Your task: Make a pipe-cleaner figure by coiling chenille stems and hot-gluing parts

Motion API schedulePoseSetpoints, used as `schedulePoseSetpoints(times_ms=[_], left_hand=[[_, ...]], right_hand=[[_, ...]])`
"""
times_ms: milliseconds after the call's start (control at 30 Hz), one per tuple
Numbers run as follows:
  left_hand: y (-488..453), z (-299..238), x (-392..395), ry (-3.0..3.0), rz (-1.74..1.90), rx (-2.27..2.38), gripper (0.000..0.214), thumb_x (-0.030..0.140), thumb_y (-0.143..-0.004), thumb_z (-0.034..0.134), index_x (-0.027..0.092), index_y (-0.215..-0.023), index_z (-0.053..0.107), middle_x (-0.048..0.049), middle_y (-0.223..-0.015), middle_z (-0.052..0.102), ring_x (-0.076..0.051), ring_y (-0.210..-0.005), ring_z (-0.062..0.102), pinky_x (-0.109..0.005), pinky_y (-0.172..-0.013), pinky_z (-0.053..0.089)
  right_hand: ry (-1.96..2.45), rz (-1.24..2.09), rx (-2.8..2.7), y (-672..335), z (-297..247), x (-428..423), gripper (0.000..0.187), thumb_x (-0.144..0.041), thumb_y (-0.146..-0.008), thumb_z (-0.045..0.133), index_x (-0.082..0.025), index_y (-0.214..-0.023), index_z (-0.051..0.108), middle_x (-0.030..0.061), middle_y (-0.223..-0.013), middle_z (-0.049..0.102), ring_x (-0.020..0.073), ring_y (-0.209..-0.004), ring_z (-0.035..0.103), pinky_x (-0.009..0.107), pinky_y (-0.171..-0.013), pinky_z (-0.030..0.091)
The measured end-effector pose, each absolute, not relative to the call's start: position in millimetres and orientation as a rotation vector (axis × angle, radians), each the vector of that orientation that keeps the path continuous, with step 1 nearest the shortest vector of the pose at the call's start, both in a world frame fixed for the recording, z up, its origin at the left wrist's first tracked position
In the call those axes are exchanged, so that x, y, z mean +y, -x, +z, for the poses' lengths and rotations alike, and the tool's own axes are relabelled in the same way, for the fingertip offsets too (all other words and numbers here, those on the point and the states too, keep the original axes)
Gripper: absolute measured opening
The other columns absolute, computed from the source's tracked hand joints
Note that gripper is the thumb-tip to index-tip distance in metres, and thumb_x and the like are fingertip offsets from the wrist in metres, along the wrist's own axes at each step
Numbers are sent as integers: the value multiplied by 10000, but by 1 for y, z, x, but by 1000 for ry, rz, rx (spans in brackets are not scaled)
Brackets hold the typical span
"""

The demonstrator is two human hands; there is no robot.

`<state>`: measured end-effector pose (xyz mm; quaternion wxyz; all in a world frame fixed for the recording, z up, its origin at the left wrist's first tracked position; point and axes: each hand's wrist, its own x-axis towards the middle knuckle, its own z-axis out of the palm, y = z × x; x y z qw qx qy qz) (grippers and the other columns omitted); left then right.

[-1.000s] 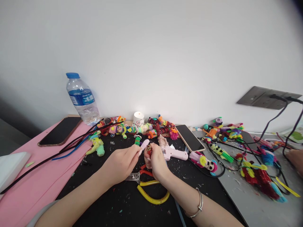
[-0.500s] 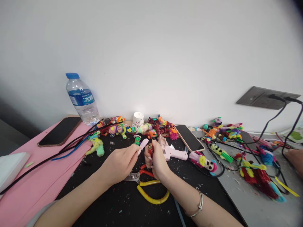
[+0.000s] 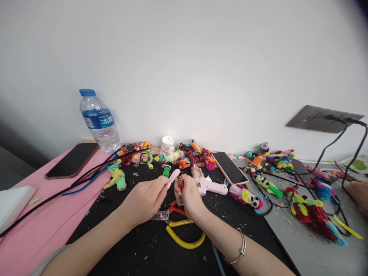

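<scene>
In my left hand (image 3: 148,197), the closed fingertips pinch a short fuzzy pink pipe-cleaner piece (image 3: 174,175), which points up to the right. My right hand (image 3: 189,195) is wrapped round a red lighter (image 3: 180,181) with its metal top facing up, close to the pink piece; no flame shows. Just beyond my left fingers is a green and black pipe-cleaner figure (image 3: 166,170); whether I also hold it I cannot tell. Below both hands lie pliers or cutters (image 3: 184,235) with red and yellow handles. A pale pink glue gun (image 3: 211,186) rests right of my right hand.
Several colourful pipe-cleaner figures (image 3: 198,157) line the wall, with more on the right (image 3: 313,211). A water bottle (image 3: 99,122), a dark phone (image 3: 71,160), a second phone (image 3: 230,168), a paper cup (image 3: 168,144) and black cables (image 3: 83,178) surround the mat. Another person's hand (image 3: 358,193) is at the right edge.
My right thumb has bent down over the lighter's top, and the right hand has shifted slightly left. My left hand stays nearly still with the pink piece.
</scene>
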<state>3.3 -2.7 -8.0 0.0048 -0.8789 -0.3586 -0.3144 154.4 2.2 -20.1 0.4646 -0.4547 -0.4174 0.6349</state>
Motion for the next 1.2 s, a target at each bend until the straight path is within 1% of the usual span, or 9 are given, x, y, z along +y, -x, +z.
schedulePoseSetpoints(times_ms=[200, 433, 667, 767, 900, 1000, 1200], left_hand=[[-4, -5, -3, 2777, -982, -1127, 164, 163, -948, 312, 166, -900, 469, 7, -684, 562, -123, -543, 539, -238, -535, 381], [-4, -5, -2, 2780, -985, -1120, 175, 175, -954, 305, 171, -898, 471, 6, -686, 567, -125, -555, 550, -239, -541, 384], [-3, -7, -2, 2780, -986, -1117, 169, 172, -954, 302, 174, -903, 463, 2, -702, 571, -125, -564, 548, -239, -547, 387], [-4, -7, -2, 2782, -980, -1118, 165, 163, -951, 305, 174, -902, 462, 4, -696, 565, -124, -559, 542, -239, -547, 389], [-4, -5, -2, 2772, -988, -1107, 163, 162, -950, 304, 175, -904, 459, 6, -692, 564, -121, -549, 535, -236, -540, 387], [-4, -5, -2, 2775, -991, -1109, 166, 168, -952, 299, 175, -912, 460, 4, -701, 575, -120, -555, 544, -234, -540, 389], [-4, -6, -2, 2781, -1011, -1108, 174, 164, -947, 303, 171, -909, 472, 0, -705, 583, -120, -560, 553, -233, -544, 398]], right_hand=[[1110, 1589, -1003, -155, -23, 5, 528, -451, -917, 217, -209, -458, 314, -81, -369, 206, 57, -330, 120, 197, -330, 74], [1093, 1575, -1028, -155, -24, 4, 482, -353, -919, 232, -204, -470, 323, -79, -375, 217, 59, -337, 129, 188, -327, 95], [1102, 1575, -1029, -156, -26, 4, 470, -304, -917, 228, -207, -469, 330, -75, -374, 224, 62, -332, 137, 190, -325, 98], [1097, 1591, -1021, -157, -26, 4, 465, -317, -917, 240, -206, -476, 335, -77, -379, 228, 61, -334, 137, 190, -329, 96], [1093, 1622, -1002, -156, -22, 5, 516, -422, -924, 212, -211, -465, 316, -83, -365, 205, 59, -327, 108, 196, -329, 72], [1084, 1623, -986, -155, -21, 5, 551, -477, -917, 214, -209, -445, 306, -80, -358, 204, 58, -323, 119, 199, -333, 66], [1076, 1583, -1006, -156, -24, 3, 492, -386, -911, 235, -204, -462, 319, -81, -380, 208, 60, -342, 122, 201, -345, 84]])
